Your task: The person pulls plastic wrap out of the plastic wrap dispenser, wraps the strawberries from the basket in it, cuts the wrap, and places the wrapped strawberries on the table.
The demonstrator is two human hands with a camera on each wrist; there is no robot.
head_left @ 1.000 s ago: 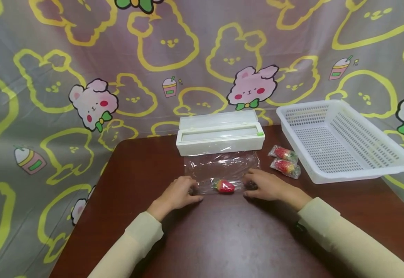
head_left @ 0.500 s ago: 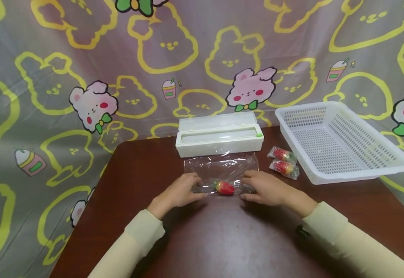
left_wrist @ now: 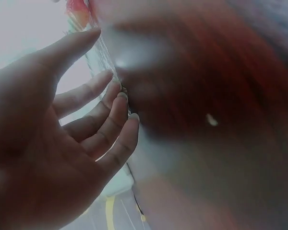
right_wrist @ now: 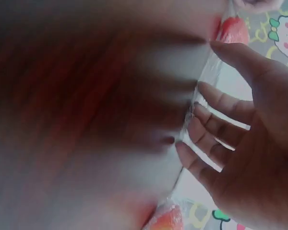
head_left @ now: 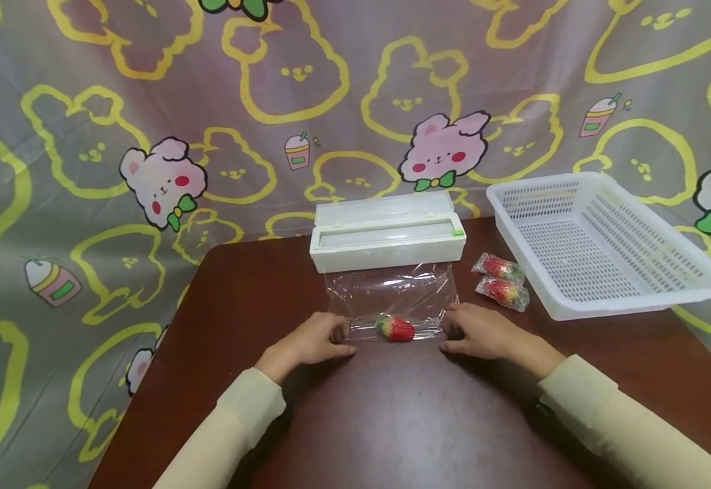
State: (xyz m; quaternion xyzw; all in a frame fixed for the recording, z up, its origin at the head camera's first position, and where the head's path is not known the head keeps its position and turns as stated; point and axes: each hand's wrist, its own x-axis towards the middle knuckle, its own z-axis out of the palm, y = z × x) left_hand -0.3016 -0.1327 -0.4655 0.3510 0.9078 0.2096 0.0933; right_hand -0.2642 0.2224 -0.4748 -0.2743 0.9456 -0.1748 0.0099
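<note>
A red strawberry (head_left: 400, 329) with a pale green leafy end lies on a sheet of clear plastic wrap (head_left: 367, 299), near the sheet's front edge. My left hand (head_left: 315, 337) is at the left edge of the wrap, thumb apart from the fingers. In the left wrist view its fingers (left_wrist: 117, 139) are spread and gently bent, fingertips down at the wrap and tabletop. At the opposite edge is my right hand (head_left: 480, 331); the right wrist view shows its fingers (right_wrist: 218, 124) likewise spread, tips touching down along the wrap's side. Neither palm encloses anything.
Behind the wrap stands a white wrap dispenser box (head_left: 386, 255) with its lid raised. To the right lie two wrapped strawberries (head_left: 503, 292), beside a white perforated basket (head_left: 612, 309). A patterned cloth (head_left: 343, 81) hangs behind the brown table (head_left: 367, 421).
Both hands first moved inward toward the strawberry, then back outward to the wrap's side edges. The wrap around the strawberry now lies flatter, and the strawberry has shifted slightly.
</note>
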